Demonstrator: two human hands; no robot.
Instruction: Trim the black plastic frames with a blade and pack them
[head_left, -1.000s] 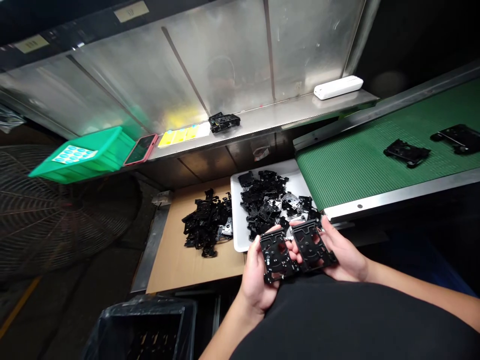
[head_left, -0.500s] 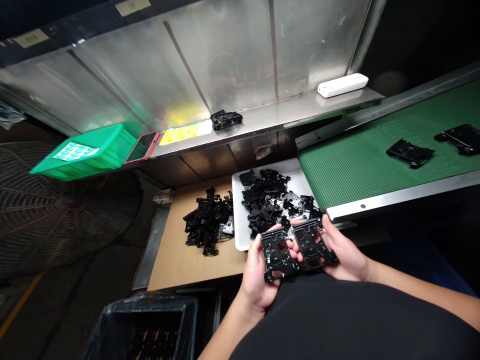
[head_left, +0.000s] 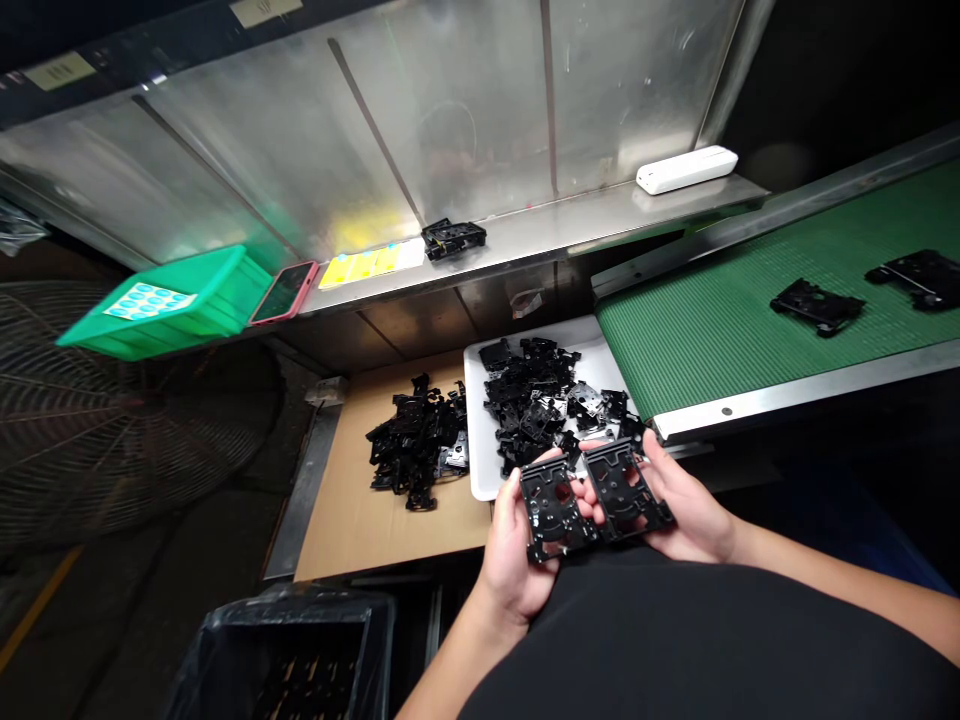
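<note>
My left hand [head_left: 514,555] is closed around a flat black plastic frame part [head_left: 556,508] with cut-outs and a round opening. A similar black plastic part [head_left: 622,488] is held in my right hand [head_left: 690,510], right beside the first. Both parts face up, just in front of my dark clothing. Some fingertips show between the two parts; other fingers are hidden beneath them. Just beyond my hands lies a white tray [head_left: 480,470] heaped with black parts [head_left: 525,390]. To its left a loose pile of black parts [head_left: 416,440] rests on a brown board [head_left: 352,530].
A green conveyor belt [head_left: 697,330] on the right carries black parts [head_left: 817,305]. The metal shelf [head_left: 540,235] holds a green bin [head_left: 165,310], a phone [head_left: 285,292], yellow labels [head_left: 360,267], a black part [head_left: 453,238] and a white device [head_left: 686,170]. A plastic-lined crate [head_left: 379,640] stands below; a fan [head_left: 142,400] is left.
The black parts on the conveyor have shifted very slightly left. My hands and the two parts in them stay almost where they were.
</note>
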